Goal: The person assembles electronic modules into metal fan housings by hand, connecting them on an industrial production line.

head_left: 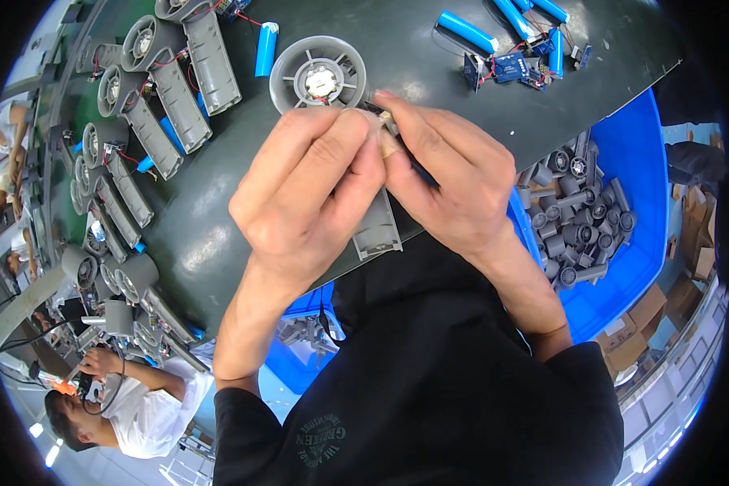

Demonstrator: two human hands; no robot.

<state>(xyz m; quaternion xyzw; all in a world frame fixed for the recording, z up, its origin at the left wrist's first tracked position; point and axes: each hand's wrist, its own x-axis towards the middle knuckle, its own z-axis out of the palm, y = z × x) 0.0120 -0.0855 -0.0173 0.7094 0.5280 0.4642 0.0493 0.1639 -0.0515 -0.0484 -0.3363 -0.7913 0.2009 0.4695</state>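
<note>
Meeting at the fingertips, the two hands work above a dark green bench (211, 186), at the near side of a round grey plastic fan housing (319, 77) with spokes and a pale hub. The left hand (308, 178) has its thumb and fingers pressed together; what lies between them cannot be told. The right hand (459, 172) pinches a small pale piece (387, 121), mostly hidden, between thumb and forefinger. Below the fingers, a grey trough-shaped plastic handle shell (378, 231) reaches toward the bench's near edge; the hands cover its upper end.

A blue cylindrical cell (266, 49) lies just beside the housing, on its left. Farther right on the bench are more blue cells (467, 31) and blue circuit boards (512, 66) with red wires. Similar grey assemblies (155, 87) line the left side. At the right, a large blue plastic bin (658, 178) holds loose grey plastic parts (583, 219).
</note>
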